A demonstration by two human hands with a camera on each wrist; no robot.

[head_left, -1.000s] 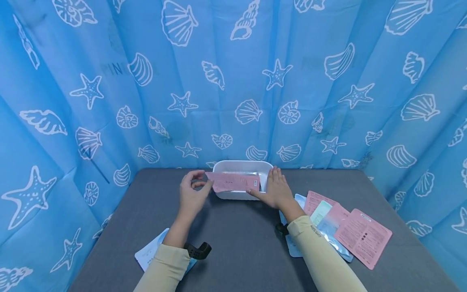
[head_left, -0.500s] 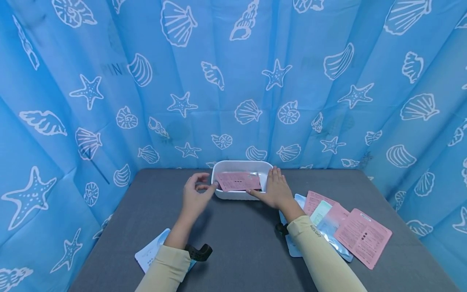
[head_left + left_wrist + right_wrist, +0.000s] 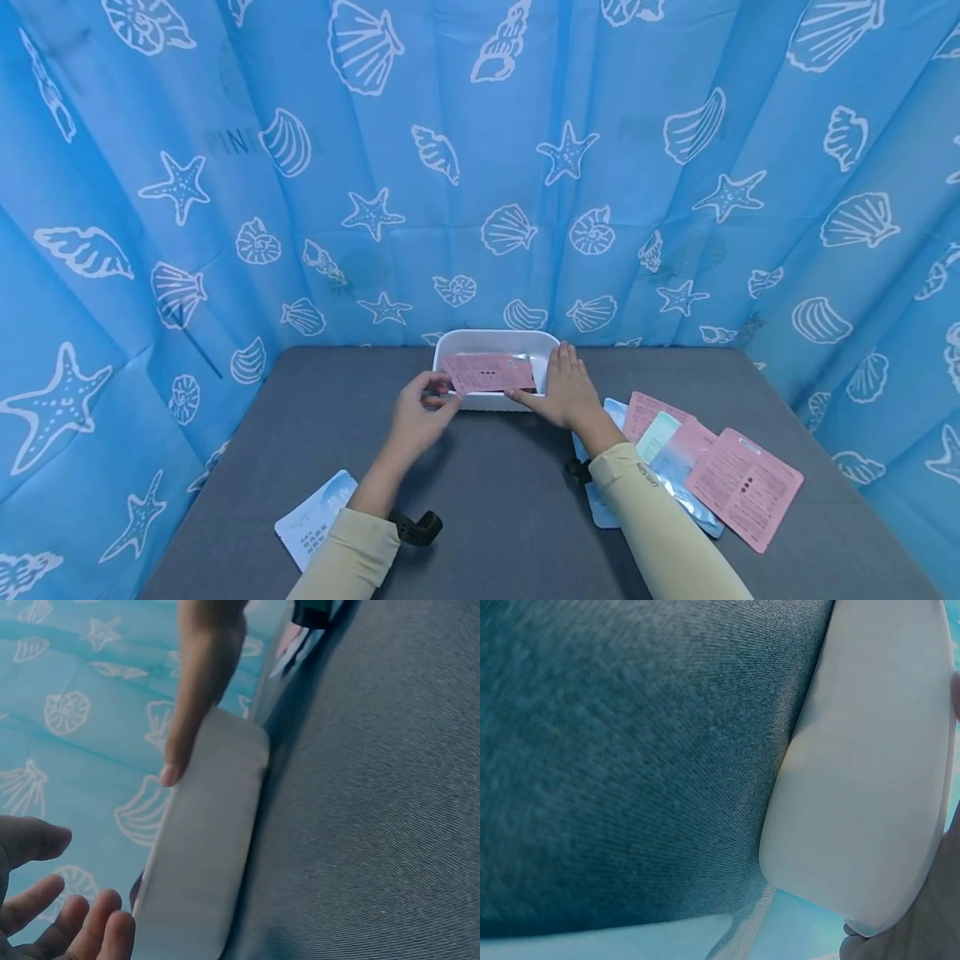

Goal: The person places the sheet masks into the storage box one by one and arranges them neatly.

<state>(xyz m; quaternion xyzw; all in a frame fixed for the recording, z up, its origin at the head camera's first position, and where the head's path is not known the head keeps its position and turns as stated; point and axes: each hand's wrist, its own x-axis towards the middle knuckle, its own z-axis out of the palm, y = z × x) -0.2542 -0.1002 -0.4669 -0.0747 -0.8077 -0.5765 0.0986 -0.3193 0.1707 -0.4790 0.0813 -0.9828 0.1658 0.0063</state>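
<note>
Between the two hands' fingers, a pink printed pouch [image 3: 487, 372] lies inside the white tub [image 3: 491, 403]; the left hand [image 3: 423, 410] is released (fingers loosely bent), the right hand [image 3: 567, 397] rests straight-fingered against the tub.

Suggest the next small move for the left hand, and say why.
Probably draw the left hand back toward the white-and-blue packet: its fingers look parted with nothing visibly gripped, and the pink packet already lies inside the white bin.

pass: tabletop [image 3: 495, 492] fronting bin [image 3: 495, 402] | block-left: left hand [image 3: 423, 410], bin's corner | block-right: right hand [image 3: 570, 387], bin's end
</note>
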